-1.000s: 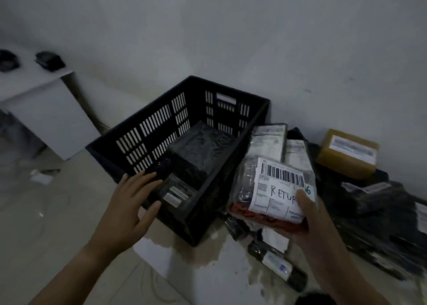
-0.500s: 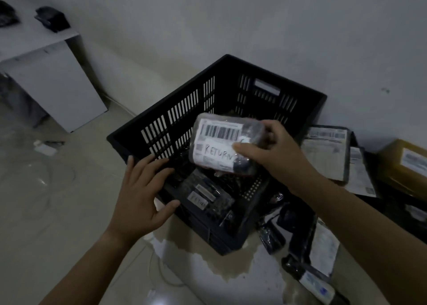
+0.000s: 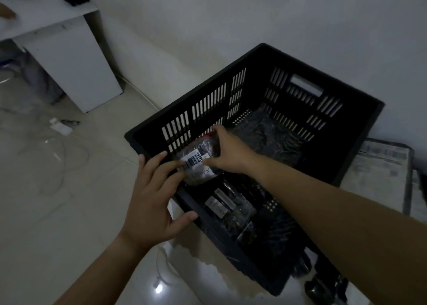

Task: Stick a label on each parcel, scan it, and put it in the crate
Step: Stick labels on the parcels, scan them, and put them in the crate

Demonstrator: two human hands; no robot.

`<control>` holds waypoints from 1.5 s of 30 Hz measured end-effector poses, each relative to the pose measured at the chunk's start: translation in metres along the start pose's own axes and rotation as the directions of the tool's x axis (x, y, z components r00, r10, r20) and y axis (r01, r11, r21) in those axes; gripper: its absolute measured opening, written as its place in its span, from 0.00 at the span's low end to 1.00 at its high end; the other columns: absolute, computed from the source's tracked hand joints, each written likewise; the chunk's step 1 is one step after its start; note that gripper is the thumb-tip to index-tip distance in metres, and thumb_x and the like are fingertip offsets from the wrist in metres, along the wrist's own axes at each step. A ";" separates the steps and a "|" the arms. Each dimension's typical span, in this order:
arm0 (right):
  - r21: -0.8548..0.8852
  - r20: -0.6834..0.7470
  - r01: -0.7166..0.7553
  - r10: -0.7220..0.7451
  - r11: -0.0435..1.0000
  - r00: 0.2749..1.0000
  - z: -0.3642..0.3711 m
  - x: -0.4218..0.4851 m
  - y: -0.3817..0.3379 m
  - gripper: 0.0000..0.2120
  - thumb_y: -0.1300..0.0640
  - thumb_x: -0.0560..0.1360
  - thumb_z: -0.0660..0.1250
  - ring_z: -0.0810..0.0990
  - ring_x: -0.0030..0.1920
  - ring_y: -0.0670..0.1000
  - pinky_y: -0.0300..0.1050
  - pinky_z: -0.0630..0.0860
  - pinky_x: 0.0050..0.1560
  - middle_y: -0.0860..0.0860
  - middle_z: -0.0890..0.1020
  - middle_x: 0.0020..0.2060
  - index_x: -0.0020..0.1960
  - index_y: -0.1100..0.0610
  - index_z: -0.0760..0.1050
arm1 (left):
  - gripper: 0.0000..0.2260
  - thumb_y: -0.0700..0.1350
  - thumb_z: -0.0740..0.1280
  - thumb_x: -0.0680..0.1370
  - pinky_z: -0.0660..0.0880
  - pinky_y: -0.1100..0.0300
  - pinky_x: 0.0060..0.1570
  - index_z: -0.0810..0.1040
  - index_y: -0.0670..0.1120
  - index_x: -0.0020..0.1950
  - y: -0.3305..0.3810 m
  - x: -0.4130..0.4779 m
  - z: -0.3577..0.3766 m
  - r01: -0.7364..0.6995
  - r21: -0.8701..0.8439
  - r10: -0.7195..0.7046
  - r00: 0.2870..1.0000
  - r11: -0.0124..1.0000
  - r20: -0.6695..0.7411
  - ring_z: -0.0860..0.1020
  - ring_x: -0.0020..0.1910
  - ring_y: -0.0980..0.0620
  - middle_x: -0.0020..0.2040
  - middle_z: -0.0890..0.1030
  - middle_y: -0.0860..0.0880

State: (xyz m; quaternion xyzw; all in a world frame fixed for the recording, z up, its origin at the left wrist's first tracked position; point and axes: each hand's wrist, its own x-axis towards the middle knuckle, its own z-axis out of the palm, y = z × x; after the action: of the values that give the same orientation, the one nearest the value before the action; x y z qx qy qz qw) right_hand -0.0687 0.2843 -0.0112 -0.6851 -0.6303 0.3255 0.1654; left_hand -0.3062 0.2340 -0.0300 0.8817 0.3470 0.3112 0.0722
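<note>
You are holding the parcel point(image 3: 199, 165) in your right hand point(image 3: 228, 153), down inside the black crate point(image 3: 323, 75), close against its near-left wall. Your fingers are curling over the far end of the parcel and your thumb is pressing on its white label point(image 3: 196, 161), so the parcel is sticking out from under your palm toward you and to the left. The barcode is facing up; the handwriting below it is too blurred to read. Whether the parcel is resting on the crate's bottom or hanging just above it, I cannot tell.

Your left hand point(image 3: 151, 198) is lying flat and wide on the near-left rim of the crate, fingers spread and reaching over the edge, thumb pointing along the outer wall. Its fingertips are ending just beside the parcel; whether they are touching it is hard to make out.

Other dark wrapped parcels are lying in the crate: one at the far end point(image 3: 273, 138) and one with pale labels point(image 3: 227, 209) nearer you, partly hidden by your right forearm. More parcels point(image 3: 379, 173) are lying outside, to the crate's right, cut off by the frame edge. A white surface point(image 3: 46, 20) is standing at the upper left, carrying dark things too dim to identify.
</note>
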 end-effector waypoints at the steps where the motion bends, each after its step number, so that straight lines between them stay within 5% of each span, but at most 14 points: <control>1: -0.016 0.056 0.015 -0.014 1.000 0.998 0.002 0.010 -0.001 0.47 0.48 0.68 0.78 0.74 0.64 0.57 0.46 0.73 0.60 0.57 0.73 0.66 0.75 0.54 0.52 | 0.35 0.71 0.58 0.77 0.57 0.27 0.71 0.81 0.41 0.62 0.000 0.000 0.001 -0.003 -0.011 0.003 1.000 1.000 -0.001 0.66 0.76 0.38 0.64 0.79 0.42; 5: -0.021 0.161 -0.010 0.013 1.000 0.987 0.021 0.042 0.000 0.32 0.49 0.74 0.73 0.77 0.52 0.54 0.44 0.71 0.47 0.55 0.75 0.54 0.66 0.57 0.57 | 0.36 0.71 0.57 0.78 0.57 0.27 0.71 0.81 0.41 0.63 -0.004 0.000 0.000 0.003 -0.030 -0.003 1.000 1.000 -0.012 0.66 0.75 0.38 0.65 0.79 0.42; 10: -0.242 0.082 -0.082 0.105 0.967 0.991 0.036 0.060 0.002 0.19 0.55 0.82 0.61 0.77 0.60 0.59 0.44 0.72 0.51 0.58 0.77 0.63 0.70 0.60 0.67 | 0.36 0.71 0.56 0.77 0.57 0.27 0.70 0.82 0.41 0.61 -0.004 0.002 0.000 -0.001 -0.026 0.000 1.000 1.000 -0.030 0.67 0.75 0.38 0.64 0.79 0.43; 18: -0.330 -0.039 -0.010 -0.003 0.944 0.999 0.051 0.060 0.008 0.15 0.63 0.78 0.62 0.80 0.55 0.59 0.50 0.78 0.54 0.57 0.80 0.57 0.64 0.59 0.71 | 0.33 0.71 0.57 0.77 0.55 0.27 0.72 0.77 0.45 0.64 -0.006 0.001 0.002 -0.029 -0.035 0.027 0.998 0.999 -0.063 0.66 0.75 0.39 0.65 0.78 0.43; 22: -0.383 0.027 0.025 -0.016 0.924 0.999 0.052 0.052 0.003 0.21 0.66 0.76 0.65 0.77 0.59 0.57 0.44 0.71 0.50 0.57 0.75 0.63 0.68 0.61 0.68 | 0.34 0.71 0.57 0.77 0.56 0.26 0.71 0.80 0.42 0.62 -0.006 0.000 0.002 -0.027 -0.018 0.026 0.999 0.999 -0.047 0.67 0.74 0.38 0.64 0.79 0.42; 25: -0.393 0.117 0.022 0.026 0.919 0.993 0.045 0.039 -0.007 0.30 0.64 0.76 0.66 0.74 0.64 0.57 0.45 0.72 0.57 0.56 0.68 0.71 0.75 0.59 0.60 | 0.35 0.70 0.58 0.77 0.56 0.26 0.71 0.81 0.40 0.61 -0.005 0.001 0.000 -0.022 0.002 0.022 0.999 1.000 -0.023 0.67 0.74 0.38 0.64 0.79 0.42; 28: -0.493 0.292 0.034 0.129 0.870 0.948 0.025 0.017 -0.024 0.27 0.58 0.80 0.63 0.74 0.65 0.56 0.44 0.71 0.60 0.55 0.71 0.69 0.76 0.57 0.60 | 0.34 0.69 0.58 0.77 0.56 0.27 0.71 0.81 0.40 0.62 -0.004 0.001 -0.005 -0.015 0.021 0.014 1.000 1.000 0.019 0.67 0.74 0.38 0.64 0.79 0.42; 32: -0.612 0.316 0.088 0.141 0.786 0.938 -0.011 -0.032 -0.047 0.21 0.55 0.80 0.62 0.75 0.64 0.57 0.48 0.74 0.61 0.55 0.74 0.67 0.72 0.55 0.67 | 0.34 0.69 0.55 0.78 0.54 0.31 0.74 0.78 0.44 0.69 0.007 0.004 -0.021 0.069 -0.039 -0.065 0.993 0.997 0.097 0.66 0.76 0.43 0.66 0.78 0.47; 38: -0.338 0.138 0.083 -0.037 0.937 0.990 -0.077 -0.169 -0.044 0.27 0.48 0.82 0.59 0.71 0.68 0.49 0.44 0.70 0.64 0.50 0.69 0.73 0.79 0.48 0.57 | 0.28 0.66 0.55 0.82 0.51 0.37 0.79 0.69 0.51 0.76 0.069 0.005 -0.039 0.200 -0.302 -0.155 0.974 0.932 0.166 0.61 0.80 0.52 0.76 0.71 0.52; 40: -0.227 0.048 0.049 -0.039 0.973 0.998 -0.091 -0.227 -0.028 0.28 0.47 0.82 0.60 0.74 0.54 0.32 0.33 0.71 0.51 0.45 0.70 0.72 0.79 0.44 0.55 | 0.26 0.63 0.59 0.82 0.55 0.40 0.79 0.70 0.51 0.75 0.109 0.007 -0.039 0.178 -0.382 -0.111 0.975 0.907 0.190 0.65 0.78 0.51 0.75 0.71 0.52; 42: -0.132 -0.088 -0.002 -0.010 0.991 0.996 -0.097 -0.285 -0.002 0.27 0.47 0.81 0.62 0.74 0.43 0.28 0.29 0.70 0.43 0.41 0.74 0.67 0.78 0.41 0.57 | 0.21 0.55 0.65 0.81 0.64 0.42 0.75 0.71 0.52 0.73 0.154 0.006 -0.038 0.146 -0.471 -0.051 0.976 0.870 0.210 0.68 0.76 0.52 0.73 0.72 0.55; 45: 0.002 -0.270 -0.118 0.114 0.993 0.956 -0.091 -0.370 0.051 0.26 0.46 0.80 0.63 0.72 0.56 0.30 0.32 0.71 0.57 0.35 0.72 0.66 0.76 0.38 0.60 | 0.14 0.46 0.67 0.81 0.70 0.62 0.68 0.76 0.52 0.66 0.227 -0.006 -0.028 0.148 -0.639 0.013 0.971 0.755 0.241 0.74 0.69 0.59 0.65 0.77 0.62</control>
State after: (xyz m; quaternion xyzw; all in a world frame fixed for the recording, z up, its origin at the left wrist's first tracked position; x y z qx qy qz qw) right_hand 0.0323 -0.0660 0.1111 -0.7600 -0.5630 0.2336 0.2254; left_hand -0.1974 0.0581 0.0671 0.8178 0.2378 0.3054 0.4258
